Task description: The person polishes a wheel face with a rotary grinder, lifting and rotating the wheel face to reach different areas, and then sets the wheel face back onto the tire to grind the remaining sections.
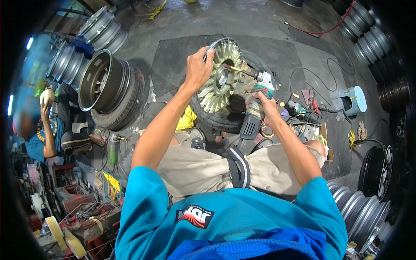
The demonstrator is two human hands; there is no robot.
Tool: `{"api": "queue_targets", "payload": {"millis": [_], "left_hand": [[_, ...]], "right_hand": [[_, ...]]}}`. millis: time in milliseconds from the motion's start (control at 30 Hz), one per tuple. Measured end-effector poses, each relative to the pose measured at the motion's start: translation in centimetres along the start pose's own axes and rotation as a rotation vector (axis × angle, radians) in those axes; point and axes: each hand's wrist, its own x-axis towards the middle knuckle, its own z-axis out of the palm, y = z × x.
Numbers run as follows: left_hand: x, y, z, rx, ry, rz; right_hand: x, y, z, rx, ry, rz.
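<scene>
My left hand [200, 67] is closed on the upper edge of a multi-spoke wheel rim [212, 94] and holds it tilted upright. The rim rests on a tire [216, 122] lying flat on the floor. My right hand [263, 107] wraps around the body of an angle grinder [250, 125] with a silver head and a green section. From its head, a thin shaft with a yellowish tip [233, 68] reaches across the front of the rim, close to the spokes. Whether the tip touches them I cannot tell.
At left, a bronze rim [100, 82] sits on another tire [125, 104], near a seated co-worker [47, 134]. A second grinder [297, 108], cords and scraps lie to the right by a blue container [353, 99]. Yellow cloth [186, 119] lies by my foot. Rims line both sides.
</scene>
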Motion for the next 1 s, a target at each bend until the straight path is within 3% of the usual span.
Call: {"api": "queue_targets", "payload": {"millis": [133,333,433,700,900,1000], "left_hand": [[0.4,-0.6,0.4,0.034,-0.005,0.043],[2.0,-1.4,0.8,0.09,-0.034,0.057],[2.1,-1.3,1.0,0.093,-0.049,0.04],[2.0,-0.8,1.1,0.104,-0.062,0.025],[1.9,-1.2,1.0,0.106,-0.036,0.054],[1.8,-0.8,1.1,0.073,-0.039,0.043]], "right_hand": [[0.4,0.5,-0.4,-0.06,-0.023,-0.059],[-1.8,0.7,-0.4,-0.611,0.123,-0.452],[-1.7,1.6,-1.0,-0.699,0.16,-0.517],[-0.8,0.0,-0.5,-0.552,0.142,-0.427],[0.7,2.9,-2.7,-0.728,0.215,-0.529],[-1.5,0.6,-0.7,-0.58,0.099,-0.438]]}}
